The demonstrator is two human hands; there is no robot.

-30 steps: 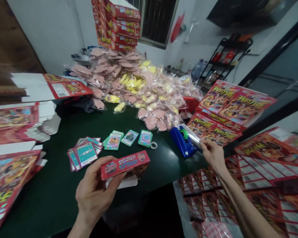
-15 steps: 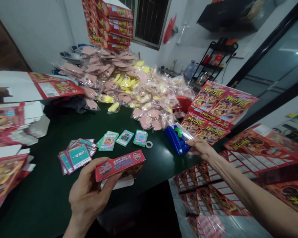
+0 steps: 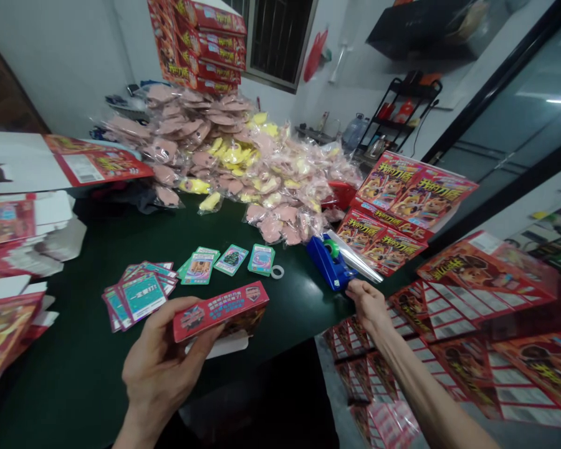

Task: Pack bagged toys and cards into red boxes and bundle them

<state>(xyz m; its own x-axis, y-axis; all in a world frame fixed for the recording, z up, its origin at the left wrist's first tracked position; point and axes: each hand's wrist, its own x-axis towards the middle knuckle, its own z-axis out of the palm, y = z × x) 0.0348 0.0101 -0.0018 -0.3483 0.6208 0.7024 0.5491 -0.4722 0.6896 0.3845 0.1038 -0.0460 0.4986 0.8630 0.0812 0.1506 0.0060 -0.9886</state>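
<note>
My left hand [image 3: 161, 368] is wrapped round a small red carton [image 3: 219, 310] printed with blue lettering. A white flap [image 3: 227, 345] sticks out below the carton, above the dark green table. My right hand [image 3: 368, 305] is closed, its fingertips pinched against the front end of a blue tape dispenser [image 3: 325, 265] with a green core. Whatever lies between those fingertips is too small to make out. Beyond the carton lie a fanned stack of teal cards [image 3: 143, 293], several smaller card piles [image 3: 199, 266] and a small tape ring [image 3: 277, 272].
Bagged pink and yellow pieces [image 3: 243, 156] are heaped at the back, with stacked red boxes [image 3: 201, 50] behind. Flattened cartons [image 3: 23, 231] pile up at the left. A clear roll [image 3: 355, 255] and display boxes [image 3: 411, 190] stand right of the dispenser. More boxes [image 3: 486, 274] fill the lower right.
My right hand has shifted down and slightly left, to the dispenser's front end. The carton stays in my left hand at nearly the same spot. The whole view has drifted slightly.
</note>
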